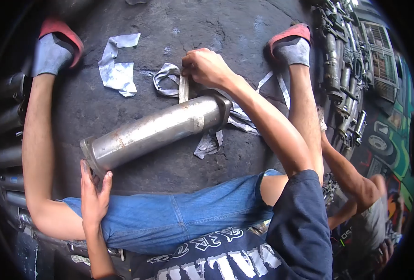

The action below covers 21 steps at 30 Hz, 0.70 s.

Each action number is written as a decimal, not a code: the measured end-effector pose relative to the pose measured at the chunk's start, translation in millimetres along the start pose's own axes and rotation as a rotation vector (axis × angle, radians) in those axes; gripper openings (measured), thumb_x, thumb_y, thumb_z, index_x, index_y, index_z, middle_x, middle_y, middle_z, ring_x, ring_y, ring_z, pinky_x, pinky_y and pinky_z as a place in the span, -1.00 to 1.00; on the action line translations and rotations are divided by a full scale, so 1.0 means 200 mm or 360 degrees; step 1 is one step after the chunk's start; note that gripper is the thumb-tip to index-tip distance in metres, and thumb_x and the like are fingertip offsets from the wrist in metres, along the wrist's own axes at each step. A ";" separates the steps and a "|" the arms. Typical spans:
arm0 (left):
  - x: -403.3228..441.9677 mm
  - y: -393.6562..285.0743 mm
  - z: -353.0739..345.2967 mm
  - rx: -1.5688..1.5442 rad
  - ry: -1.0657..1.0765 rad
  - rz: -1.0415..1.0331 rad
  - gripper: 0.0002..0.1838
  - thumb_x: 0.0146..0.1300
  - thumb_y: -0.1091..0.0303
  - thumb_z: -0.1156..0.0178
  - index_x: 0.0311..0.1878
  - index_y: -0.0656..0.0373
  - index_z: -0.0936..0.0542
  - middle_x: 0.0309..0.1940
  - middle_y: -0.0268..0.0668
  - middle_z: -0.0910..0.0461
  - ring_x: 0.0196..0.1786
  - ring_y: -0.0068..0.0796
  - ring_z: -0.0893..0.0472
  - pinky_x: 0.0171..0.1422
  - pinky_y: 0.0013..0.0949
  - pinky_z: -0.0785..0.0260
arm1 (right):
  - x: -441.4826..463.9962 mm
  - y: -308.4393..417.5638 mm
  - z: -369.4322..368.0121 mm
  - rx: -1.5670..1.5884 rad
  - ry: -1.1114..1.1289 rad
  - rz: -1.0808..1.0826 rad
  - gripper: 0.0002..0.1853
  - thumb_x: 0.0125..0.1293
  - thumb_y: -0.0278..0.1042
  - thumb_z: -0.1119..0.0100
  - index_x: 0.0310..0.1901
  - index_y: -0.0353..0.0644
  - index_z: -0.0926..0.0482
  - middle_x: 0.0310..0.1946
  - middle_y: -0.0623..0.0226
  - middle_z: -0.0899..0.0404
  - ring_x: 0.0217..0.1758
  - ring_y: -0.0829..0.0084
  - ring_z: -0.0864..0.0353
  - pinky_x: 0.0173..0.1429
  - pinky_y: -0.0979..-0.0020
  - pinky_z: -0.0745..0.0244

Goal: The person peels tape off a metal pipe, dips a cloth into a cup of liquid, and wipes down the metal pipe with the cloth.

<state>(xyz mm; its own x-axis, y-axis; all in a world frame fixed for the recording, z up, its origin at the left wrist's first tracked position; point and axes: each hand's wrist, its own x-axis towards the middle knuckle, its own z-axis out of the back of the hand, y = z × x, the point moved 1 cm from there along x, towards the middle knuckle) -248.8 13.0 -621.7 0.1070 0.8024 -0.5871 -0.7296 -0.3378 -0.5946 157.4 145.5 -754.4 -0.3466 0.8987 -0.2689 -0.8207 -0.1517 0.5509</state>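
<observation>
A shiny metal cylinder with a flange at each end (155, 128) lies slanted on the dark floor between my legs, with small rusty spots on its side. My left hand (95, 191) grips the lower-left flange, thumb on one side and fingers on the other. Above the cylinder's right part, my right hand (204, 67) is closed in a fist around a flat, beige strip (183, 88), which runs down to the cylinder's upper edge. A loop of grey ribbon-like strip (165, 80) lies beside that fist. Crumpled grey strips (210, 143) show below the right flange.
A torn grey-white sheet (118, 70) lies on the floor at upper left. Metal cylinders (11, 154) line the left edge. Piled metal parts (340, 65) stand along the right. Another person (363, 200) sits at lower right. My two outstretched legs flank the work.
</observation>
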 end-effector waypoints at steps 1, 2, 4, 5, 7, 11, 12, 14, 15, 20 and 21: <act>0.00 0.00 0.00 -0.0055 0.0000 0.0025 -0.14 0.46 0.34 -0.29 0.58 0.49 0.00 0.47 0.22 -0.25 0.40 -0.08 -0.48 0.49 -0.15 -0.36 | 0.00 -0.02 0.02 0.0245 0.0036 -0.0037 -0.77 0.20 -0.32 -0.41 -0.18 -0.26 -0.72 -0.31 0.08 -0.70 -0.21 0.10 -0.72 -0.12 0.13 -0.57; -0.01 0.01 0.00 -0.0047 -0.0006 0.0011 -0.14 0.46 0.34 -0.29 0.58 0.49 0.00 0.47 0.22 -0.25 0.40 -0.08 -0.48 0.49 -0.15 -0.36 | 0.00 -0.04 0.04 0.0490 0.0071 -0.0069 -0.76 0.20 -0.29 -0.44 -0.19 -0.27 -0.72 -0.38 0.08 -0.70 -0.29 0.18 -0.71 -0.16 0.18 -0.55; 0.01 0.02 0.01 -0.0145 0.0006 0.0010 -0.11 0.45 0.33 -0.30 0.59 0.49 0.03 0.48 0.21 -0.24 0.42 -0.10 -0.46 0.48 -0.15 -0.37 | -0.02 -0.09 0.11 0.0689 0.0317 -0.0229 -0.75 0.28 -0.22 -0.45 -0.24 -0.26 -0.72 -0.48 0.36 -0.67 -0.40 0.57 -0.51 -0.24 0.33 -0.43; 0.01 -0.02 0.02 -0.0135 -0.0012 0.0118 -0.09 0.36 0.33 -0.39 0.56 0.50 -0.04 0.45 0.20 -0.26 0.45 -0.01 -0.43 0.51 -0.10 -0.33 | -0.04 -0.13 0.11 0.0851 0.0310 -0.0210 -0.74 0.24 -0.21 -0.48 -0.26 -0.26 -0.71 -0.51 0.37 -0.65 -0.40 0.60 -0.52 -0.24 0.37 -0.44; 0.03 -0.17 0.07 0.0241 -0.0015 0.0118 -0.10 0.30 0.33 -0.43 0.52 0.49 -0.11 0.41 0.19 -0.28 0.44 0.07 -0.41 0.52 -0.07 -0.30 | -0.10 -0.16 0.03 0.1365 0.0272 -0.0205 -0.75 0.27 -0.25 -0.48 -0.24 -0.27 -0.68 -0.47 0.49 -0.65 -0.33 0.67 -0.54 -0.22 0.46 -0.45; 0.05 -0.49 0.07 0.0791 -0.0492 -0.0386 -0.22 0.16 0.31 -0.50 0.35 0.45 -0.35 0.27 0.14 -0.34 0.34 0.18 -0.42 0.47 0.00 -0.26 | -0.20 -0.14 -0.11 0.2161 0.0167 -0.0397 -0.87 0.41 -0.35 -0.35 -0.16 -0.22 -0.66 -0.24 0.46 -0.68 -0.18 0.61 -0.66 -0.02 0.52 -0.64; 0.06 -0.60 0.05 0.0888 -0.0598 -0.0633 -0.26 0.17 0.28 -0.49 0.33 0.43 -0.38 0.25 0.12 -0.38 0.31 0.15 -0.45 0.45 0.01 -0.28 | -0.22 -0.13 -0.14 0.2302 0.0125 -0.0489 -0.87 0.42 -0.36 -0.33 -0.13 -0.22 -0.66 -0.21 0.45 -0.67 -0.17 0.60 -0.67 0.02 0.51 -0.67; 0.10 -0.76 -0.07 0.0676 -0.0124 -0.0724 -0.32 0.19 0.23 -0.47 0.26 0.41 -0.43 0.15 0.08 -0.47 0.24 0.12 -0.51 0.33 0.05 -0.38 | -0.25 -0.11 -0.20 0.2458 0.0049 -0.0579 -0.87 0.44 -0.34 -0.31 -0.12 -0.20 -0.63 -0.21 0.44 -0.66 -0.21 0.62 -0.65 -0.05 0.52 -0.67; 0.12 -0.84 -0.17 0.0578 0.0134 -0.0711 -0.36 0.21 0.20 -0.45 0.22 0.40 -0.45 0.12 0.05 -0.50 0.22 0.11 -0.52 0.27 0.05 -0.42 | -0.27 -0.10 -0.23 0.2482 -0.0005 -0.0567 -0.86 0.45 -0.33 -0.31 -0.13 -0.20 -0.63 -0.23 0.44 -0.65 -0.23 0.60 -0.65 -0.08 0.51 -0.66; 0.37 -1.09 -0.77 0.0829 0.0190 -0.1270 -0.56 0.25 0.32 -0.36 0.12 0.31 -0.51 0.08 0.01 -0.55 0.13 0.04 -0.60 0.18 -0.02 -0.49 | -0.24 -0.11 -0.26 0.2181 -0.0276 -0.0318 -0.80 0.44 -0.23 -0.34 -0.12 -0.18 -0.64 -0.28 0.53 -0.64 -0.17 0.61 -0.60 -0.07 0.49 -0.52; 0.44 -1.11 -0.83 0.0989 0.0122 -0.1622 -0.59 0.21 0.38 -0.33 0.10 0.28 -0.53 0.09 -0.02 -0.57 0.14 0.03 -0.61 0.19 -0.02 -0.50 | -0.23 -0.13 -0.32 0.2330 -0.0343 -0.0239 -0.82 0.43 -0.24 -0.34 -0.13 -0.17 -0.64 -0.29 0.53 -0.64 -0.15 0.61 -0.58 -0.03 0.48 -0.49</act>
<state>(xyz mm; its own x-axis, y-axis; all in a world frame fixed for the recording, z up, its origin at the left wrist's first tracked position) 34.2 76.5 -631.9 0.8504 0.5244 -0.0436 -0.4852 0.7494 -0.4506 166.1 80.7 -807.7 -0.1229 0.9300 -0.3464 0.3779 0.3666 0.8502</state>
